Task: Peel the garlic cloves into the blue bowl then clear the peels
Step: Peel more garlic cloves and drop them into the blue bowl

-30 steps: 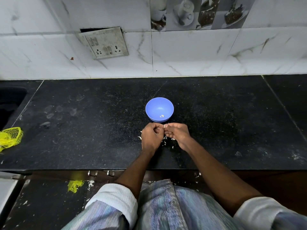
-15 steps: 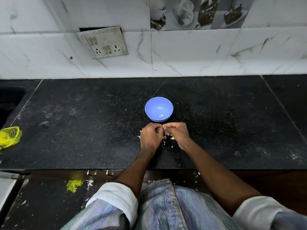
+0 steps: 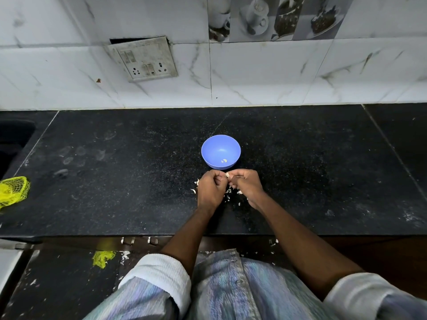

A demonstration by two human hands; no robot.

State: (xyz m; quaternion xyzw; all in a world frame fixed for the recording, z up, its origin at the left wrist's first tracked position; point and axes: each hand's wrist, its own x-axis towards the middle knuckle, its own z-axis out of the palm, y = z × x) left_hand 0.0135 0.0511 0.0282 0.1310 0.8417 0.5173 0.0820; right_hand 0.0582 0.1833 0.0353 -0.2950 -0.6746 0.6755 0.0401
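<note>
A blue bowl [image 3: 220, 144] stands on the black counter with one small peeled garlic piece [image 3: 224, 160] on its bottom. Just in front of it my left hand [image 3: 210, 190] and my right hand [image 3: 247, 184] meet with curled fingers. Between their fingertips they pinch a pale garlic clove [image 3: 227, 175], mostly hidden by the fingers. White garlic peels [image 3: 232, 195] lie scattered on the counter under and around both hands.
A yellow mesh bag [image 3: 12, 191] lies at the counter's left edge, beside a dark sink [image 3: 11, 144]. The counter's front edge [image 3: 231, 235] runs just below my wrists. More peel scraps and a yellow mesh scrap [image 3: 102, 258] lie on the floor.
Both hands stay in the same spot in front of the bowl, working the clove with small finger movements. The bowl has not moved.
</note>
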